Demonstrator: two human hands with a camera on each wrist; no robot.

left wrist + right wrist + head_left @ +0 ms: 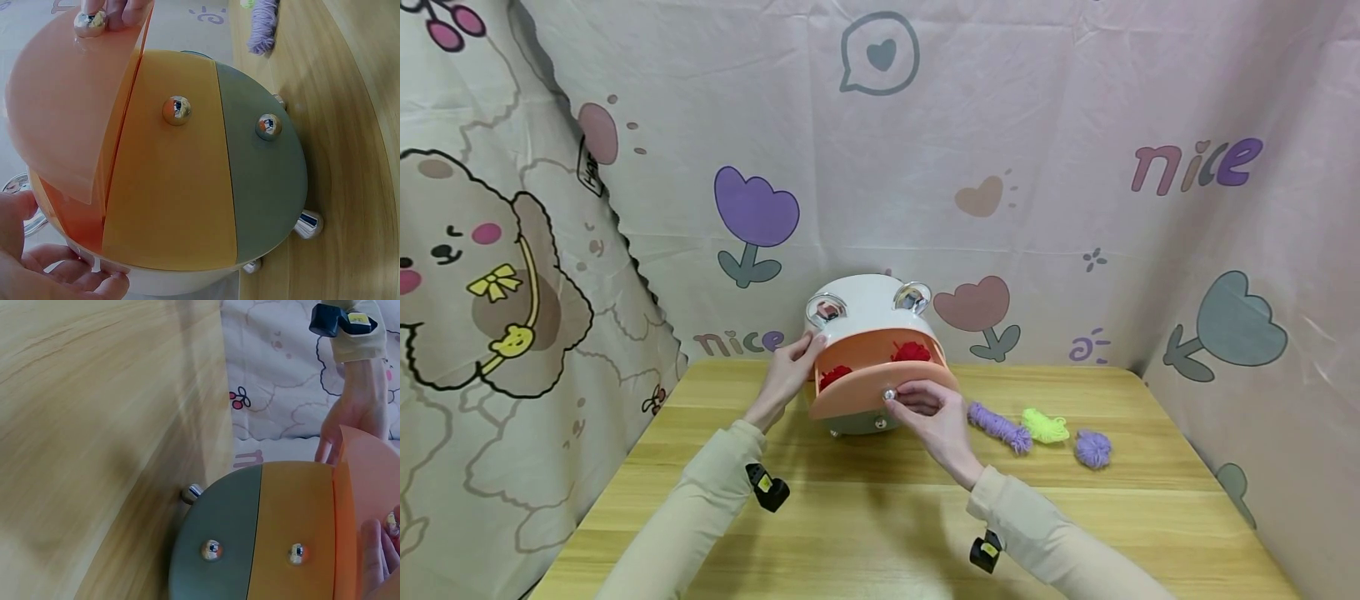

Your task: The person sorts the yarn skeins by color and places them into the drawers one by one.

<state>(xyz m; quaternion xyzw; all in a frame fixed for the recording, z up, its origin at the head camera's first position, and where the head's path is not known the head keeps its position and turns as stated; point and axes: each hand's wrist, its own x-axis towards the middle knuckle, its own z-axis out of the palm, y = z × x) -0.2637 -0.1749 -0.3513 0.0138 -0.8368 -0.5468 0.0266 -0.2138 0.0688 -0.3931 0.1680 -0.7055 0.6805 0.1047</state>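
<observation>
A small rounded drawer cabinet (868, 307) with a white shell and silver ear-like rings stands on the table. Its pink top drawer (847, 395) is pulled out and holds two red yarn bundles (912, 352). My right hand (937, 423) pinches that drawer's silver knob (890, 394) between thumb and fingers. Against the cabinet's left side rests my left hand (786, 372), its thumb near one silver ring. Below, in the left wrist view, a mustard drawer (169, 200) and a grey-green drawer (269, 187) are closed, each with a silver knob.
Right of the cabinet lie a long purple yarn bundle (1000, 427), a yellow-green yarn bundle (1045, 426) and a round purple yarn bundle (1092, 448). A printed cloth (880, 167) hangs behind the wooden table (850, 533) and at both sides.
</observation>
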